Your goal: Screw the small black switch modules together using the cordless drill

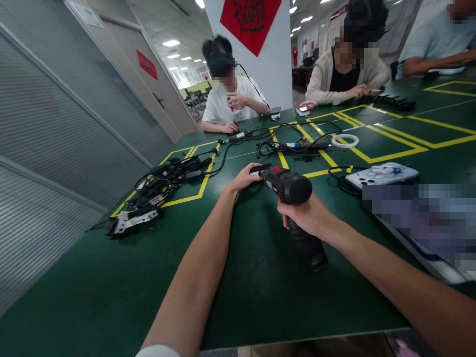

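Observation:
My right hand [303, 213] is wrapped round the grip of a black cordless drill [293, 187], which points forward and to the left. The drill's front end meets or nearly meets a small flat black piece with a light edge [256, 171]; contact cannot be made out. That piece is held by my left hand [245, 177] close above the green table, its fingers partly hidden behind the drill. Below my right hand, the drill's battery base [312, 260] hangs towards the tabletop.
Tangled black cables and adapters [167, 178] lie on the left of the green table [178, 287]. Beyond my hands are more cables [286, 146] and a white ring [345, 141]. A phone [383, 174] lies at right. Several people sit across the table.

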Motion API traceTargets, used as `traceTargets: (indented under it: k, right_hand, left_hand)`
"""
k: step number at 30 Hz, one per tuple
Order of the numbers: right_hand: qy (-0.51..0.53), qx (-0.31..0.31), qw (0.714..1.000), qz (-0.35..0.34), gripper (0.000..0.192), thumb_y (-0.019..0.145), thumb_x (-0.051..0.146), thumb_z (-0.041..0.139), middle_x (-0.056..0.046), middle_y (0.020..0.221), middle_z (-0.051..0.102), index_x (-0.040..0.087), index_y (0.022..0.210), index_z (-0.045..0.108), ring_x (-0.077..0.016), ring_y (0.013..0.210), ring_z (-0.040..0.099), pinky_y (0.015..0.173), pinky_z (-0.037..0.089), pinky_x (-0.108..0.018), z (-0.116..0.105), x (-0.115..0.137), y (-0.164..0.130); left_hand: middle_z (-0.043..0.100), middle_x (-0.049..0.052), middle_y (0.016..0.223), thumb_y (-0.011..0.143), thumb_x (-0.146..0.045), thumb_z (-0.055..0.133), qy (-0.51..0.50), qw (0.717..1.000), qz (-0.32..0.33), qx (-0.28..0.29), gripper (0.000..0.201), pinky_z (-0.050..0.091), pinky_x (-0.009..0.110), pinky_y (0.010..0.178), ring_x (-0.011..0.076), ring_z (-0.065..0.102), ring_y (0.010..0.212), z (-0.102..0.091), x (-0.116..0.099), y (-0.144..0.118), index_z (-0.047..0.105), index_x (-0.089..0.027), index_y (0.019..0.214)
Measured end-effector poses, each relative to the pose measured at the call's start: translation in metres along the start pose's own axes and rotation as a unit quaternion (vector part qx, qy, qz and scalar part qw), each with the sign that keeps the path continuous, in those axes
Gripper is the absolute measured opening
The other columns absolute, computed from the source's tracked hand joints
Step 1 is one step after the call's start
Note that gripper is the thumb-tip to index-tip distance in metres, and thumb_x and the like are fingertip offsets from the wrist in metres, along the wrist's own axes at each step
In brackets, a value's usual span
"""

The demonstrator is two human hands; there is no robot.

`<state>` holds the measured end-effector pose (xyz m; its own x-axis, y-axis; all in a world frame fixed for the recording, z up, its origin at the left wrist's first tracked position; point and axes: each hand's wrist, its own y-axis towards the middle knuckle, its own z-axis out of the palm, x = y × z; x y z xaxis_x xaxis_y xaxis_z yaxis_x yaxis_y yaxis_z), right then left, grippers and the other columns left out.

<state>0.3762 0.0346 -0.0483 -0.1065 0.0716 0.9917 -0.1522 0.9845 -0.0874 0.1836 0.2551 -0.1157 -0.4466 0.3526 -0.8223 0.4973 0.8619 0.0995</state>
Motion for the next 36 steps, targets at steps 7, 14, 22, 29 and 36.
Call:
traceTargets:
  k: [7,14,22,29,36]
  right_hand:
    - [-0.009,0.006,1.000,0.000,0.014,0.072,0.023,0.061,0.000,0.053,0.057,0.020,0.083,0.053,-0.0172,0.048,0.059,0.046,0.043,-0.027,-0.0002,-0.0007,0.0003]
    - [-0.004,0.001,1.000,-0.001,0.015,0.071,0.022,0.060,0.001,0.053,0.057,0.020,0.084,0.052,-0.0172,0.048,0.059,0.045,0.043,-0.026,0.0002,0.0015,-0.0007]
    - [-0.002,-0.006,1.000,0.010,0.023,0.069,0.020,0.061,0.002,0.053,0.056,0.019,0.091,0.054,-0.0169,0.047,0.059,0.044,0.043,-0.025,0.0017,0.0067,-0.0022]
    - [0.000,-0.013,1.000,0.004,0.023,0.069,0.021,0.063,0.003,0.051,0.056,0.019,0.091,0.054,-0.0170,0.046,0.059,0.044,0.043,-0.026,0.0016,0.0046,-0.0009]
    - [-0.001,-0.009,1.000,0.000,0.020,0.071,0.021,0.061,0.002,0.052,0.057,0.020,0.089,0.053,-0.0174,0.048,0.059,0.047,0.044,-0.028,0.0010,0.0018,-0.0001]
  left_hand:
    - [0.063,0.006,0.120,0.066,-0.026,0.066,-0.003,1.000,0.003,-0.001,0.063,0.046,0.034,0.096,0.0202,0.058,0.104,-0.0004,0.0008,0.0007,0.052,-0.017,0.127]
    - [0.063,0.006,0.119,0.067,-0.030,0.067,-0.004,1.000,-0.002,0.004,0.065,0.047,0.034,0.094,0.0197,0.058,0.102,-0.0004,-0.0001,0.0007,0.051,-0.017,0.129]
    - [0.062,0.006,0.121,0.067,-0.029,0.068,-0.005,1.000,0.000,0.002,0.064,0.046,0.034,0.095,0.0198,0.058,0.104,-0.0003,-0.0019,-0.0005,0.052,-0.017,0.128]
    - [0.062,0.006,0.121,0.067,-0.030,0.067,-0.003,1.000,-0.001,-0.002,0.066,0.047,0.035,0.096,0.0200,0.058,0.105,0.0008,-0.0016,-0.0009,0.050,-0.018,0.130]
    - [0.063,0.006,0.120,0.067,-0.030,0.067,-0.010,1.000,0.006,0.001,0.065,0.046,0.034,0.096,0.0196,0.058,0.103,-0.0001,0.0012,0.0002,0.052,-0.018,0.129]
